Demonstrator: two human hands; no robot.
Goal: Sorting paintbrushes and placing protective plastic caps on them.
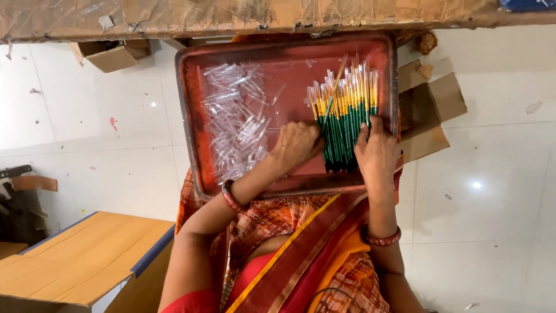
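A red rectangular tray rests on my lap. On its right side lies a bundle of green-handled paint brushes with gold ferrules. A heap of small clear plastic tubes fills its left side. My left hand sits at the left edge of the brush bundle, its fingers closed on one brush that slants up across the others. My right hand presses flat on the right edge of the bundle, fingers over the green handles.
White floor tiles surround me. A flattened cardboard box lies right of the tray. A small open carton sits at upper left, a tape-covered board runs along the top, and a wooden-topped table stands at lower left.
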